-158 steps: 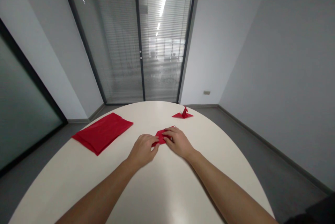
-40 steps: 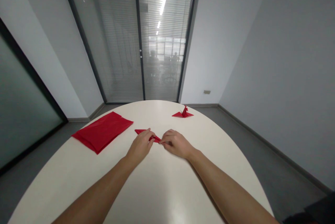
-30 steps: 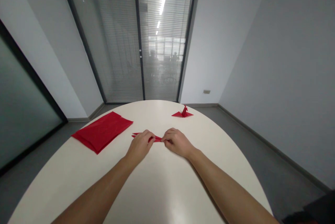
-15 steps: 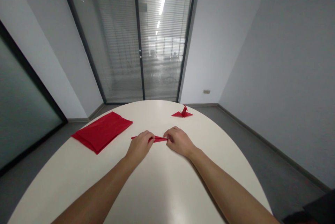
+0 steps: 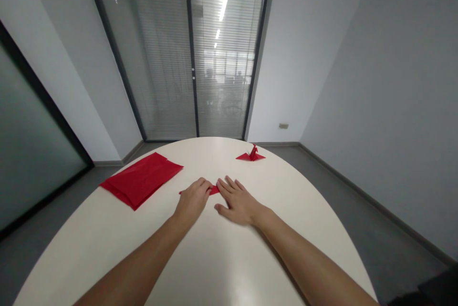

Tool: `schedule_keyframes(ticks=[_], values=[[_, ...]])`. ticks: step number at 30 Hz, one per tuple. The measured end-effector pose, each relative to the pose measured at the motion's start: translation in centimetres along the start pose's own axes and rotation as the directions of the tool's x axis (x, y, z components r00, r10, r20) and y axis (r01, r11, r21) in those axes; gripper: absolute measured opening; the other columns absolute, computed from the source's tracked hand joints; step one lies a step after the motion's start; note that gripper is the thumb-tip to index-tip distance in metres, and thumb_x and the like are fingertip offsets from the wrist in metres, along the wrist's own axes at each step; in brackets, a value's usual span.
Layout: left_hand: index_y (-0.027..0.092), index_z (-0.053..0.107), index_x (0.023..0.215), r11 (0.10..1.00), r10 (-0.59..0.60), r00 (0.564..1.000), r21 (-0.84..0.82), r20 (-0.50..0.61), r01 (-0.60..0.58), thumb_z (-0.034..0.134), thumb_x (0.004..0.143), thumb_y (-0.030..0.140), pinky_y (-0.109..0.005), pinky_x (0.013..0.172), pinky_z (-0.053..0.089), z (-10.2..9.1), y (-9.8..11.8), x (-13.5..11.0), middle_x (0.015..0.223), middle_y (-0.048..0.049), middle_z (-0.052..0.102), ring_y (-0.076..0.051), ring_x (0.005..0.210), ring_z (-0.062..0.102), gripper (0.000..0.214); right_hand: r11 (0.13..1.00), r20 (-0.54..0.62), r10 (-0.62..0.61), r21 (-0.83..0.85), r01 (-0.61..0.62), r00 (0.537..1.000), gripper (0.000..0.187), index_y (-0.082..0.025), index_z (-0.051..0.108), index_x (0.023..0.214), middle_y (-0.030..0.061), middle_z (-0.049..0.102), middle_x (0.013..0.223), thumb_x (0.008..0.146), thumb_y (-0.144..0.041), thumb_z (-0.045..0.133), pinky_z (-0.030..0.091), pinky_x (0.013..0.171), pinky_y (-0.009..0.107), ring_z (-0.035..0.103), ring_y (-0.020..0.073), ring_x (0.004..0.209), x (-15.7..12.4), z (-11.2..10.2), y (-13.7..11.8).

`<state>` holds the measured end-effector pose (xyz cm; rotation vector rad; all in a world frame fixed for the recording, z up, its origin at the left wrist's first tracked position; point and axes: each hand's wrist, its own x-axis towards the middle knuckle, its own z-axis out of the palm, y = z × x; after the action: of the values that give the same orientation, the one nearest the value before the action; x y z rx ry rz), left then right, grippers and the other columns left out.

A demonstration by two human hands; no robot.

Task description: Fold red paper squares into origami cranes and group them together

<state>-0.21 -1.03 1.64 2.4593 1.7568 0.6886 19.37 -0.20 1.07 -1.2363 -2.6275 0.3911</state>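
A small folded piece of red paper [image 5: 213, 190] lies on the white round table [image 5: 214, 258], mostly hidden under my hands. My left hand [image 5: 192, 200] rests curled on its left part, fingertips pressing it down. My right hand [image 5: 236, 199] lies flat beside and over its right end, fingers stretched out and together, holding nothing.
A stack of red paper sheets [image 5: 140, 179] lies at the table's left. A finished red paper crane [image 5: 251, 155] stands at the far right edge. Glass doors with blinds [image 5: 193, 53] are behind the table.
My right hand has let go of its pinch on the paper's right end and spread flat on it. The left hand stays on the paper's left part.
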Motion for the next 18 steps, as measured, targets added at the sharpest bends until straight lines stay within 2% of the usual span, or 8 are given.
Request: schedule_keyframes(ticks=[5, 11, 13, 15, 16, 18], values=[[0.023, 0.067, 0.108, 1.000, -0.025, 1.000, 0.002, -0.001, 0.025, 0.050, 0.097, 0.015, -0.028, 0.078, 0.050, 0.0, -0.2, 0.0, 0.108, -0.0032, 0.073, -0.019, 0.097, 0.068, 0.022, 0.999, 0.019, 0.044, -0.002, -0.044, 0.999, 0.080, -0.011, 0.024, 0.158, 0.0160, 0.017, 0.164, 0.098, -0.062, 0.037, 0.012, 0.122, 0.056, 0.009, 0.0351, 0.153, 0.0, 0.0, 0.2], [0.026, 0.072, 0.105, 0.998, -0.046, 0.997, 0.035, 0.061, 0.044, 0.049, 0.097, 0.023, -0.034, 0.077, 0.053, 0.0, 0.1, -0.1, 0.100, -0.0044, 0.078, -0.024, 0.089, 0.073, 0.024, 0.985, 0.013, 0.170, -0.044, -0.169, 0.985, 0.084, -0.003, 0.024, 0.157, 0.0205, 0.016, 0.163, 0.099, -0.063, 0.029, 0.015, 0.122, 0.056, 0.011, 0.0371, 0.153, 0.0, 0.1, 0.0], [0.027, 0.072, 0.108, 1.000, 0.011, 0.998, 0.004, 0.063, -0.012, 0.049, 0.097, 0.023, -0.035, 0.080, 0.055, 0.3, 0.1, -0.1, 0.103, -0.0046, 0.077, -0.024, 0.092, 0.073, 0.026, 0.973, -0.035, 0.219, -0.066, -0.221, 0.975, 0.084, -0.002, 0.028, 0.156, 0.0231, 0.020, 0.162, 0.098, -0.063, 0.031, 0.016, 0.121, 0.057, 0.014, 0.0386, 0.152, 0.0, 0.1, -0.2], [0.027, 0.070, 0.116, 0.994, 0.102, 0.994, -0.047, 0.044, -0.100, 0.048, 0.096, 0.020, -0.037, 0.093, 0.054, 0.7, -0.1, -0.1, 0.117, -0.0047, 0.074, -0.023, 0.108, 0.069, 0.030, 0.964, -0.103, 0.245, -0.084, -0.254, 0.964, 0.081, -0.002, 0.031, 0.154, 0.0247, 0.024, 0.161, 0.098, -0.061, 0.033, 0.014, 0.121, 0.059, 0.015, 0.0398, 0.152, -0.1, 0.1, -0.5], [0.027, 0.069, 0.120, 0.988, 0.144, 0.989, -0.069, 0.040, -0.141, 0.048, 0.096, 0.019, -0.038, 0.100, 0.051, 0.8, -0.3, -0.1, 0.125, -0.0047, 0.072, -0.022, 0.116, 0.066, 0.033, 0.967, -0.128, 0.228, -0.087, -0.240, 0.965, 0.079, -0.002, 0.032, 0.154, 0.0240, 0.024, 0.161, 0.099, -0.059, 0.034, 0.013, 0.121, 0.059, 0.014, 0.0395, 0.152, -0.1, 0.0, -0.5], [0.025, 0.065, 0.128, 0.974, 0.210, 0.977, -0.102, 0.045, -0.205, 0.046, 0.096, 0.018, -0.038, 0.111, 0.044, 1.1, -0.6, -0.1, 0.136, -0.0054, 0.065, -0.020, 0.127, 0.060, 0.038, 0.988, -0.124, 0.123, -0.078, -0.133, 0.985, 0.073, -0.007, 0.032, 0.155, 0.0197, 0.023, 0.162, 0.100, -0.054, 0.036, 0.013, 0.122, 0.057, 0.014, 0.0363, 0.153, 0.0, -0.1, -0.5]])
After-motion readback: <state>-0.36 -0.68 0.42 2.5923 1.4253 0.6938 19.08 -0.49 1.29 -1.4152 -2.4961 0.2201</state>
